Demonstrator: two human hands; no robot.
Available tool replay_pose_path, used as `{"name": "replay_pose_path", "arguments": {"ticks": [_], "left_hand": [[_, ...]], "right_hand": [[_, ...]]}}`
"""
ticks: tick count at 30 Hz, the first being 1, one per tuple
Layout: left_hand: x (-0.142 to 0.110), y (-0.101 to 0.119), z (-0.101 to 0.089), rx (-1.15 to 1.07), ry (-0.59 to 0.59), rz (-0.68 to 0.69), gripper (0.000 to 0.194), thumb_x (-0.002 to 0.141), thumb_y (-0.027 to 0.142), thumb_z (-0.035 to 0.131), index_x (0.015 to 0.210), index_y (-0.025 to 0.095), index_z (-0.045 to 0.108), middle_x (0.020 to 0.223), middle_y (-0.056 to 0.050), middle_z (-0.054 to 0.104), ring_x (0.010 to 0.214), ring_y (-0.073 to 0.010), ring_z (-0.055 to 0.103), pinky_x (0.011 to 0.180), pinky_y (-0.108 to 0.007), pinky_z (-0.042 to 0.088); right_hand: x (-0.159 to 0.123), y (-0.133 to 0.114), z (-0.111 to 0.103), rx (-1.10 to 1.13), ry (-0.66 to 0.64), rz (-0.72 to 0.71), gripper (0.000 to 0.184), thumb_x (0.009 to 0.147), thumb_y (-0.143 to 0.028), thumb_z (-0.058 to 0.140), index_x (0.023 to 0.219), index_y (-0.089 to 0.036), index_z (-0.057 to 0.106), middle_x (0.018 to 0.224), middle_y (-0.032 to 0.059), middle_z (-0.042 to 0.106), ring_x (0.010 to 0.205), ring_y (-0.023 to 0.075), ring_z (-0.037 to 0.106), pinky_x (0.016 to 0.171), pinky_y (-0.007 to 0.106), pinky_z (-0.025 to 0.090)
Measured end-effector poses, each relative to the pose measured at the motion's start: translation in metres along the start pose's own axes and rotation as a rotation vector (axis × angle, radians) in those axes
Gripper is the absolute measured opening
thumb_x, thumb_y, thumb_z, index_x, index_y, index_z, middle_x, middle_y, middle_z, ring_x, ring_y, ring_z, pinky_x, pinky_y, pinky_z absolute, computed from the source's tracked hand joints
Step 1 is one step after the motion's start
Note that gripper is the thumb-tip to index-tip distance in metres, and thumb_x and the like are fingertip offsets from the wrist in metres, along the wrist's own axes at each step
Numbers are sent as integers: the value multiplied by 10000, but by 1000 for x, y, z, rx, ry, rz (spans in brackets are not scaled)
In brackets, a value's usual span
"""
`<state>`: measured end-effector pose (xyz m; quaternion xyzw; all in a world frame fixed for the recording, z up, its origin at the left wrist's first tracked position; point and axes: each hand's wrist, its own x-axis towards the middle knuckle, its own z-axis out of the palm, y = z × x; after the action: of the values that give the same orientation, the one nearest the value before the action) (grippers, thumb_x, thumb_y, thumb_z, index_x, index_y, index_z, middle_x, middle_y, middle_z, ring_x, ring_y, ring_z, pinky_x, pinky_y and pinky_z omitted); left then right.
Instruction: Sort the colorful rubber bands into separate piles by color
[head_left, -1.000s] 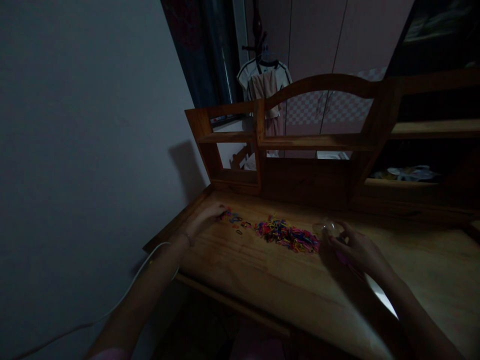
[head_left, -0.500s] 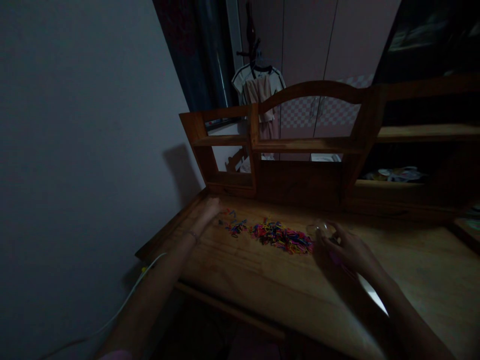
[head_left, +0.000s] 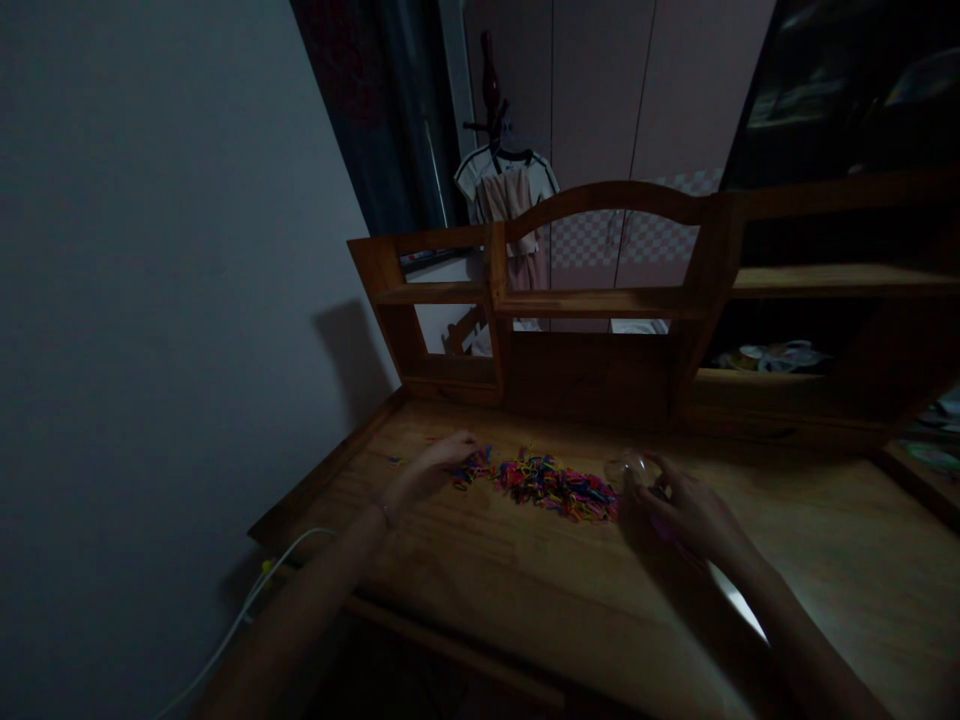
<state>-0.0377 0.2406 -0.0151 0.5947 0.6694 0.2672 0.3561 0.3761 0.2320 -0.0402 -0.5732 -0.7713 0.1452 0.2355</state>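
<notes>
Left hand (head_left: pixel 444 456): left end | colourful pile (head_left: pixel 559 488): between | right hand (head_left: pixel 694 510): right end

Wooden desk (head_left: pixel 510 575), visible grain. Heap of small multicolored bands (head_left: pixel 562 490) mid-desk, loose strays (head_left: pixel 395 461) at heap's 9 o'clock. Wooden shelf unit (head_left: pixel 600 303) stands along desk's 12 o'clock edge.

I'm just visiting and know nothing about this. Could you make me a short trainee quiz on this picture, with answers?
1. Which hand holds the clear object?
2. Which end of the colourful pile is the left hand nearest, as seen here?
A) Left
B) Right
3. Fill the gap: beyond the wooden shelves hangs a pale ___ with dark trim.

Key:
1. The right hand.
2. A
3. Shirt
</notes>
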Motion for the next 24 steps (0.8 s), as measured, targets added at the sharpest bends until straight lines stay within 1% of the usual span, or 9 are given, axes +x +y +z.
{"name": "replay_pose_path", "arguments": {"ticks": [3, 8, 10, 12, 14, 17, 19, 21, 24], "left_hand": [[5, 2, 4, 5, -20, 30, 187, 770, 289, 637, 742, 115, 700, 671, -44, 668, 625, -147, 601, 528, -214, 433], [15, -5, -29, 42, 125, 67, 265, 861, 315, 551, 964, 103, 673, 908, -97, 696, 824, -179, 633, 675, -259, 483], [19, -9, -33, 75, 162, 86, 242, 878, 304, 561, 984, 109, 657, 966, -92, 684, 875, -184, 628, 752, -307, 493], [22, -10, -23, 108, 161, 118, 209, 883, 294, 578, 957, 114, 656, 985, -78, 679, 912, -189, 625, 819, -353, 488], [23, -8, 0, 132, 139, 165, 186, 885, 276, 577, 919, 119, 672, 991, -68, 683, 960, -196, 619, 871, -360, 472], [16, -1, 40, 151, 100, 238, 221, 899, 247, 526, 871, 138, 716, 977, -54, 701, 974, -185, 621, 889, -282, 458], [11, 3, 55, 158, 88, 269, 232, 909, 259, 519, 905, 159, 728, 991, -42, 707, 975, -169, 623, 888, -246, 456], [8, 5, 50, 169, 110, 268, 229, 927, 273, 514, 962, 178, 719, 1037, -36, 699, 1005, -158, 615, 914, -243, 452], [10, 3, 11, 199, 233, 186, 239, 962, 281, 485, 1077, 161, 658, 1158, -72, 643, 1082, -181, 585, 966, -344, 452]], "right_hand": [[-1, 0, 0, 6, -16, 6, 647, 857, -583, 445, 1368, -186, 476, 824, 108, 714, 730, 283, 672, 615, 332, 450], [-1, 1, 1, -35, -29, 6, 667, 866, -600, 434, 1397, -195, 433, 881, 110, 710, 789, 286, 671, 653, 334, 456], [-1, 1, 1, -48, -25, 8, 664, 868, -606, 431, 1394, -200, 437, 906, 115, 709, 808, 290, 671, 664, 339, 459], [0, 0, 1, -48, -20, -2, 656, 868, -601, 434, 1385, -198, 448, 932, 121, 708, 819, 292, 670, 676, 345, 463], [-1, 0, 0, -40, -21, -1, 650, 865, -598, 439, 1380, -201, 455, 928, 118, 710, 803, 289, 673, 677, 347, 466], [-1, 0, 0, -31, -17, 14, 647, 858, -602, 442, 1370, -208, 467, 891, 106, 717, 771, 287, 677, 653, 343, 467], [-1, 0, 0, -24, -13, 11, 637, 856, -601, 445, 1358, -210, 479, 895, 106, 718, 782, 290, 679, 646, 339, 467], [0, 1, 0, -21, -15, 6, 633, 856, -599, 448, 1354, -210, 483, 918, 113, 718, 796, 293, 679, 641, 338, 465], [1, 5, 2, -27, -24, 12, 656, 852, -604, 455, 1367, -198, 470, 927, 125, 713, 778, 293, 675, 631, 341, 461]]}}
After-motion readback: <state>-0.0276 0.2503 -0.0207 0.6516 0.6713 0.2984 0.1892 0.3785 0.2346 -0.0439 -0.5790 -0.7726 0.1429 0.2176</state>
